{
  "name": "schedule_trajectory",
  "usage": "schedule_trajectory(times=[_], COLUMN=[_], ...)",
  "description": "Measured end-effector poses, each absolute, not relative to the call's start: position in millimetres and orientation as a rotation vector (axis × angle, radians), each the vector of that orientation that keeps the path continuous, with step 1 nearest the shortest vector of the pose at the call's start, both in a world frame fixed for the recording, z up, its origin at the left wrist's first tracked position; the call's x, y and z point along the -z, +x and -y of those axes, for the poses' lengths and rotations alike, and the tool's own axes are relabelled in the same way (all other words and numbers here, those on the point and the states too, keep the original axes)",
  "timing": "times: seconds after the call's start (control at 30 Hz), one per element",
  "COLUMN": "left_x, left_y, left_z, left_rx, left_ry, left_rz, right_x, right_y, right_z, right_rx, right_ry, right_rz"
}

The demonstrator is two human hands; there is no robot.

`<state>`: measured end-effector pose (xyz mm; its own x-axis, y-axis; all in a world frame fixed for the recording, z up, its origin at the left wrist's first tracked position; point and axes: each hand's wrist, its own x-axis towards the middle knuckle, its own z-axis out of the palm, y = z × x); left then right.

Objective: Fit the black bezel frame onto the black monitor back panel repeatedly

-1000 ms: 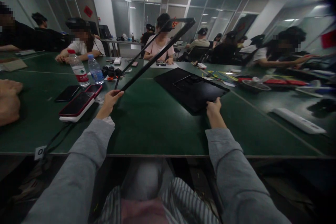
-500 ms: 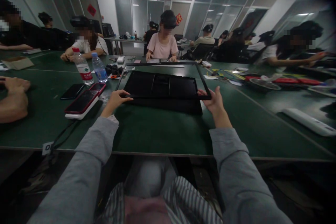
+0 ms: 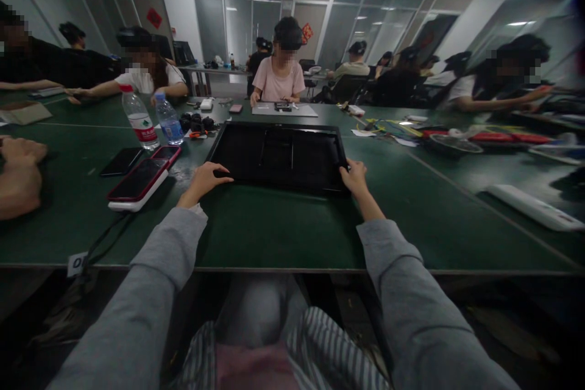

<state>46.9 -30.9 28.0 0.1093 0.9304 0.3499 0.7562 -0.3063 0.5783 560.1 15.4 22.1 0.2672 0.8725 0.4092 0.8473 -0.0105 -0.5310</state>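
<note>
Black frame (image 3: pixel 283 186) over black panel (image 3: pixel 311 152), mid-picture.
Left hand (image 3: pixel 203 181), right hand (image 3: pixel 356 177): fingers clamped at frame's near corners. Judged light, thin, flexible; grip opposite sides.

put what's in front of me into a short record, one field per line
left hand: fingers on the black frame at its near left corner
right hand: fingers on its right side, near the front
inside the frame's outline: black panel
frame fully seated: cannot tell
left of frame: red-capped bottle, blue-capped bottle, black phone
far right: white power strip
across the table: person in pink
</note>
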Motion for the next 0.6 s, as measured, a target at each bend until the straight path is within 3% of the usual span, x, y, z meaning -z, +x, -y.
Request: schedule_trajectory(times=[0.37, 0.6], left_x=[-26.2, -22.3], left_y=[48.2, 46.1], left_z=[30.7, 23.6], left_rx=[-1.036, -1.389], left_ry=[2.195, 1.824], left_rz=[-1.530, -1.844], right_x=[-16.9, -17.1], right_y=[561.1, 568.1], right_z=[-12.0, -11.6], right_rx=[-0.112, -0.176], right_ry=[-1.867, -1.765], right_rz=[1.541, 1.567])
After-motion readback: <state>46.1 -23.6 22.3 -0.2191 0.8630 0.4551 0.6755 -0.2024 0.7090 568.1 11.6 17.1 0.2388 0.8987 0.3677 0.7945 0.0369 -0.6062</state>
